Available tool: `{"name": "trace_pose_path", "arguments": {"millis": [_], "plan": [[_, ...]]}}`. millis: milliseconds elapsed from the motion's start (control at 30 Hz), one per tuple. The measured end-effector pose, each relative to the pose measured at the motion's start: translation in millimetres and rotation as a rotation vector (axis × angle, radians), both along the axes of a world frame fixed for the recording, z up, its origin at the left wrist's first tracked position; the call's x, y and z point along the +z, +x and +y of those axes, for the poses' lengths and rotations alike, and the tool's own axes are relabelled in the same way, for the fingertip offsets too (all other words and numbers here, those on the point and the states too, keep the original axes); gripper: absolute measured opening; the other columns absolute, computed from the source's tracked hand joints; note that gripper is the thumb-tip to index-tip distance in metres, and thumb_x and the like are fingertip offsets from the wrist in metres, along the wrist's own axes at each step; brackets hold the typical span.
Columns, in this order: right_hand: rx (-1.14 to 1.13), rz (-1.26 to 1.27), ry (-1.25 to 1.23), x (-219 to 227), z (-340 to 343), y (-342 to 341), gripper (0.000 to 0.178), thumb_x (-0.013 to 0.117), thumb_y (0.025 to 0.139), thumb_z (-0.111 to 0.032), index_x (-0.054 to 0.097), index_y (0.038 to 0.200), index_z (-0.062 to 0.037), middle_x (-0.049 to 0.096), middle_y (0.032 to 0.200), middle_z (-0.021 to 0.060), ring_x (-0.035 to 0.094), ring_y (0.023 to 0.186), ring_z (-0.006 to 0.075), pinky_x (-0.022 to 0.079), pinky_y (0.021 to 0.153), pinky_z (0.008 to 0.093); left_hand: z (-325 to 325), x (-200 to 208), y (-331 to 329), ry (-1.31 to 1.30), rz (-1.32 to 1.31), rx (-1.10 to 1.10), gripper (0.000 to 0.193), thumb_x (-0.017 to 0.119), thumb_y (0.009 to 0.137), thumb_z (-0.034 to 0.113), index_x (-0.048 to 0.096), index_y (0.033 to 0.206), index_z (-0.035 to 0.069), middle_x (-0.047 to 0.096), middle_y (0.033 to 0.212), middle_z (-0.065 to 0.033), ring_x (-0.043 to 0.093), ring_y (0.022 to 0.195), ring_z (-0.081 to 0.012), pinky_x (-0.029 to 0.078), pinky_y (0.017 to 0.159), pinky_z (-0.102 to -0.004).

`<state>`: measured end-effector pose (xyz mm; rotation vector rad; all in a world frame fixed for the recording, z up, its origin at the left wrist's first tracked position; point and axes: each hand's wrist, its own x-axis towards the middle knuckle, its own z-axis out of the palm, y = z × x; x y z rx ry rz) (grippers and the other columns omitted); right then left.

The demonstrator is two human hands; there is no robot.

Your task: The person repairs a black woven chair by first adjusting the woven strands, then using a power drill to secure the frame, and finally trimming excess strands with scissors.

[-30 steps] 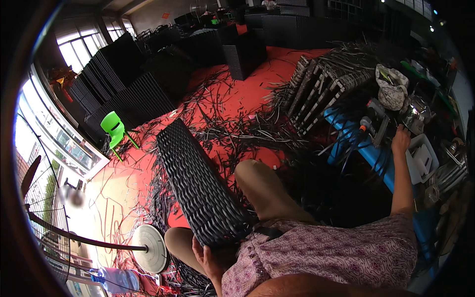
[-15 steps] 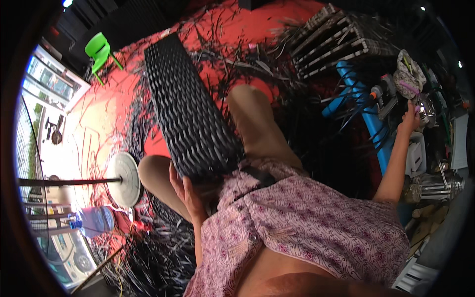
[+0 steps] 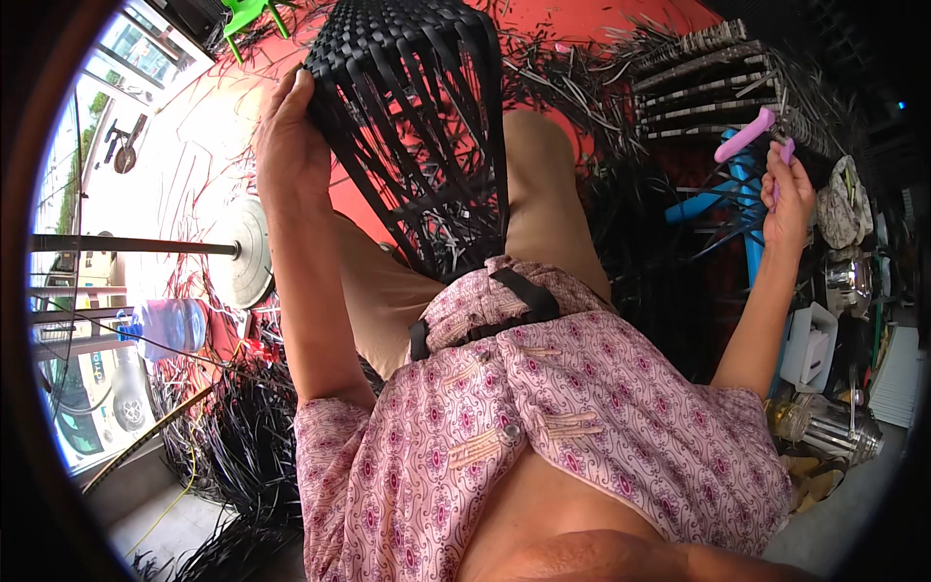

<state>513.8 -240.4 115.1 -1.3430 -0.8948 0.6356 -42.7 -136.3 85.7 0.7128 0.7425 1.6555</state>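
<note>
A woven piece of flat black straps point(image 3: 388, 39) stands raised before my lap, its long loose straps running down between my knees. My left hand point(image 3: 294, 136) is closed over the weave's left edge, fingers partly hidden behind it. Well off to the right, my right hand point(image 3: 790, 194) is closed on a hand tool with two pink handles point(image 3: 745, 136). The handles are spread apart; whether it is pliers or shears cannot be made out.
Black strap scraps cover much of the red floor point(image 3: 553, 24). A blue frame point(image 3: 698, 202) and a slatted grey woven frame point(image 3: 708, 87) are on the right, near a cloth pouch point(image 3: 846, 204) and a glass jar point(image 3: 824, 424). A round pale base point(image 3: 242, 262) stands left.
My left hand has moved up and lifted the weave, showing its loose straps. The right hand has come up with the pink-handled tool, away from the clutter at right.
</note>
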Motion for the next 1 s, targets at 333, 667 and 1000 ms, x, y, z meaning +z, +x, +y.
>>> {"name": "trace_pose_path", "arguments": {"millis": [333,667,1000], "plan": [[0.691,0.472,-0.028,-68.5,19.7,-109.7,0.030,0.060,0.097,-0.016,0.064,0.117,0.0069,0.050,0.068,-0.0003,0.045,0.056,0.0092,0.035,0.045,0.0216,-15.8,-11.2,-10.6,0.008,-0.027,-0.095,0.026,0.060,0.101,0.020,0.063,0.116,-0.001,0.070,0.112,-0.0113,0.065,0.107,-0.0232,0.046,0.103,-0.0398],[0.791,0.314,0.194,-109.2,50.0,-258.9,0.050,0.056,0.099,-0.019,0.048,0.143,0.0019,0.058,0.137,0.0115,0.056,0.124,0.0216,0.046,0.104,0.0357,-48.1,-25.4,-6.4,0.013,0.257,0.086,0.043,0.054,0.103,0.036,0.058,0.130,0.003,0.070,0.116,-0.0147,0.065,0.105,-0.0208,0.046,0.095,-0.0376],[0.586,0.249,0.163,-116.8,51.3,-293.8,0.059,0.052,0.098,-0.024,0.038,0.150,0.0017,0.053,0.144,0.0137,0.048,0.133,0.0207,0.037,0.108,0.0336,-78.4,-126.7,19.3,-0.030,0.193,0.213,0.043,0.058,0.102,0.023,0.055,0.137,-0.002,0.066,0.117,-0.0039,0.062,0.102,-0.0102,0.048,0.090,-0.0252]]}}
